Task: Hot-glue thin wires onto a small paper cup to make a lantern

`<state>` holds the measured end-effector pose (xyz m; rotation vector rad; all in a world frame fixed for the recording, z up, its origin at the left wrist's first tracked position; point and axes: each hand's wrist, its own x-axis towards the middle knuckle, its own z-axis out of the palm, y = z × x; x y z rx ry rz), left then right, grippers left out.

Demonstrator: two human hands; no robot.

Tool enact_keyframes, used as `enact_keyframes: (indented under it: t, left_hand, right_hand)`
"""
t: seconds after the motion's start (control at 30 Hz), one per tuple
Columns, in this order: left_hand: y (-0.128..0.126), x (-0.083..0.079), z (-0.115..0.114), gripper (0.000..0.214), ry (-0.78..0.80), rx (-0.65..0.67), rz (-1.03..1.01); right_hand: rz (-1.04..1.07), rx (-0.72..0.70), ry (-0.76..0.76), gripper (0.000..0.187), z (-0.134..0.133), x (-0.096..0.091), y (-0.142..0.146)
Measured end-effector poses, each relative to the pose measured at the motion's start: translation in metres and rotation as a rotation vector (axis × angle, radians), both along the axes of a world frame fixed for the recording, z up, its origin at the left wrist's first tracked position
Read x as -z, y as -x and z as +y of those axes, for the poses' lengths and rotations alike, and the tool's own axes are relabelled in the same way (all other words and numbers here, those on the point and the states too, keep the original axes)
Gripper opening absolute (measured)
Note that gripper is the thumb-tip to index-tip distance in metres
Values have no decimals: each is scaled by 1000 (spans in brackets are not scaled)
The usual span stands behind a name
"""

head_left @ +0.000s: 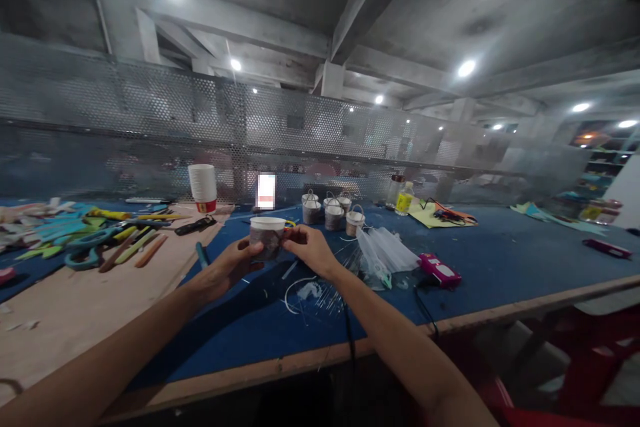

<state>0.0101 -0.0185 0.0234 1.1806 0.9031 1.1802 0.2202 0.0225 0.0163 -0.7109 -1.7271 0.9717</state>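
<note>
Cup (265, 245), wrapped in dark grey with a white rim facing up, is held near the middle of the blue-topped table (500, 253), roughly upright. Of the two hands, the left hand (226, 271) curls around the cup's left side, thumb on the wrapping and fingers beneath. The right hand (311, 248) has its thumb and fingers drawn close together at the cup's right side, just beside a small yellow piece (290, 223) by the rim; I cannot tell whether they pinch anything. Behind, to the right, stand smaller grey cups (333, 218) with looped handles. A clear plastic bag (387, 250) lies right of the hands, touching or nearly touching a magenta device (440, 271). A stack of white cups (203, 181) stands farther back, left.
</note>
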Motion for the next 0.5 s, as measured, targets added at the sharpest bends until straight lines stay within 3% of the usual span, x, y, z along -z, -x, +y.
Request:
enact_keyframes:
  t: [0.17, 0.37, 0.5]
  left_hand:
    - [3, 6, 4, 53, -21, 6, 17]
    - [4, 7, 5, 45, 2, 25, -17]
    - [3, 6, 4, 43, 20, 41, -39]
  right_hand:
    - [9, 50, -12, 19, -5, -6, 0]
    - [65, 37, 83, 18, -5, -8, 0]
    - [4, 83, 32, 19, -4, -8, -5]
